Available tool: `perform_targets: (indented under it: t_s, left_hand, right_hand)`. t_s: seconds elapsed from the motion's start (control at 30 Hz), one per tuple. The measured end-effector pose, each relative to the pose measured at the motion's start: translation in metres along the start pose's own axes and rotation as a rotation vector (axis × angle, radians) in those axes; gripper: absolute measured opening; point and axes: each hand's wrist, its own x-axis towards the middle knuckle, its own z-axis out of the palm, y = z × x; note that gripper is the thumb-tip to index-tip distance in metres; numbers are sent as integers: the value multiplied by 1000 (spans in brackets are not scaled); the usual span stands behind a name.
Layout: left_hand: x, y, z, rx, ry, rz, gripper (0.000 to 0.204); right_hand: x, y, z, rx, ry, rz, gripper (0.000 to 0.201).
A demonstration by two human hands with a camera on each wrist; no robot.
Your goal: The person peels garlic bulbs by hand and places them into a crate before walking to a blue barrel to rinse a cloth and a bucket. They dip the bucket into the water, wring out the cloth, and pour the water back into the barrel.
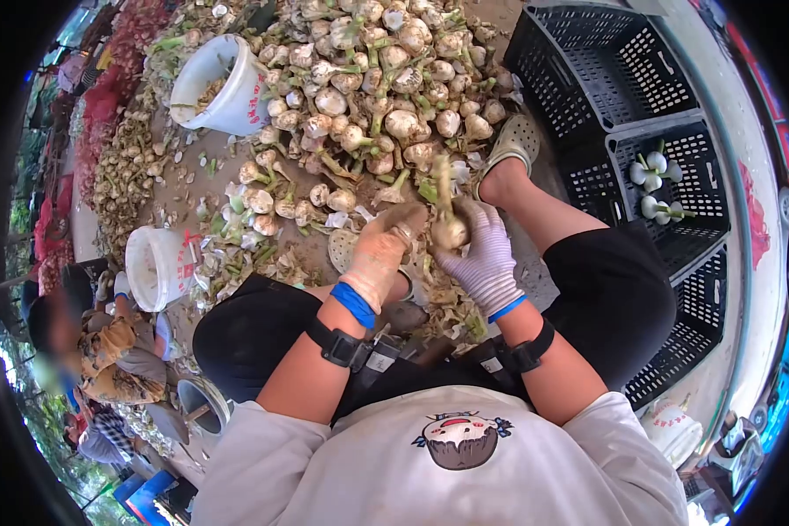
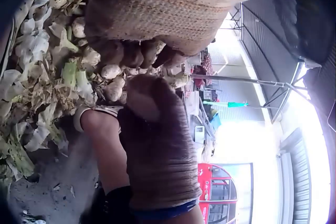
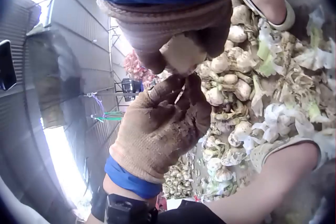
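Observation:
My gloved right hand [image 1: 482, 254] grips a garlic bulb [image 1: 450, 233] by its side, its stalk [image 1: 444, 180] pointing away from me and slightly blurred. In the right wrist view the pale face of the bulb [image 3: 182, 55] shows between that hand's fingers. My left hand [image 1: 381, 254], in a soil-stained glove, is just left of the bulb. Its fingers are bent, with the fingertips [image 3: 185, 82] close under the bulb in the right wrist view; whether they pinch anything I cannot tell. Beyond both hands spreads a large heap of garlic [image 1: 368, 88] with stalks and roots.
Black slatted crates [image 1: 609, 131] line the right side, one holding several clean white bulbs [image 1: 653, 171]. White buckets [image 1: 223, 96] stand at the left. Peeled skins and leaves [image 1: 254, 250] litter the ground around my feet. Another person [image 1: 118, 351] sits at far left.

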Motion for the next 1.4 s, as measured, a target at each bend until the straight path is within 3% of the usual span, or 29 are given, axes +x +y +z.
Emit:
perform_targets:
  t_s: [0.03, 0.07, 0.13, 0.27, 0.37, 0.43, 0.57, 0.63, 0.67, 0.73, 0.77, 0.8, 0.87, 0.9, 0.97, 1.07, 1.13, 1.17, 1.2, 1.23, 1.3, 1.33, 1.37, 1.4]
  left_hand:
    - [-2, 3, 0, -4, 3, -97, 31]
    - [-4, 5, 1, -79, 11, 49, 31]
    - [-7, 7, 2, -147, 27, 203, 31]
    - [-15, 20, -6, -23, -19, 285, 28]
    - [-19, 33, -15, -326, -122, -11, 31]
    - [-17, 37, -29, 492, -228, 317, 45]
    - [-15, 35, -31, 458, -270, 326, 55]
    - [-15, 35, -31, 525, -286, 287, 49]
    - [-16, 34, -30, 524, -289, 283, 49]
    - [-17, 31, -27, 549, -209, 277, 46]
    - [-17, 31, -27, 548, -212, 275, 46]
    - [-18, 31, -26, 546, -176, 297, 41]
    - [-17, 29, -25, 543, -138, 318, 37]
    - [-15, 26, -25, 448, -183, 275, 31]
    - [-15, 21, -22, 351, -229, 227, 26]
    - [-15, 21, -21, 230, -255, 412, 21]
    - [-12, 16, -32, 148, -244, 150, 30]
    - [-7, 9, -39, 118, -249, 29, 36]
    - [-2, 3, -46, 91, -249, -91, 43]
    - [6, -11, -45, 220, -146, -201, 52]
    - [6, -6, -39, 563, -47, -232, 75]
    - [4, -7, -32, 559, -41, -235, 75]
    - [3, -8, -26, 144, -110, -194, 72]
    - [0, -8, -20, -62, -140, -166, 71]
  right_hand:
    - [-6, -4, 0, -154, 23, -117, 75]
    - [-11, -8, 0, -309, 45, -236, 75]
    - [-16, -15, 1, -312, 32, -267, 76]
    - [-24, -21, -1, -419, -17, -281, 76]
    - [-28, -22, 0, -483, 28, -313, 73]
    - [-27, -19, 2, -497, 91, -402, 72]
    - [-23, -14, -1, -463, 116, -405, 68]
    - [-18, -9, -4, -98, -41, -286, 68]
    - [-16, -9, -7, -97, -45, -283, 68]
    - [-12, -14, -17, 591, -264, 104, 71]
    - [-13, -23, -25, 752, -254, 163, 57]
    - [-12, -17, -20, 751, -254, 166, 57]
    - [-6, -2, -9, 1357, -291, 376, 56]
    - [-4, 3, -11, 1410, -334, 550, 47]
    - [-2, 9, -10, 1307, -367, 584, 44]
    - [-4, 3, -13, 1057, -366, 546, 44]
    - [-3, 0, -16, 1195, -363, 738, 45]
    - [0, 2, -12, 1345, -219, 763, 48]
    - [0, 6, -17, 1305, -236, 764, 49]
    - [1, 5, -20, 1243, -240, 760, 50]
    - [2, 7, -18, 1176, -249, 758, 50]
    - [2, 13, -12, 1133, -270, 735, 51]
    - [2, 12, -10, 1093, -288, 713, 51]
    - [2, 10, -8, 1093, -289, 712, 51]
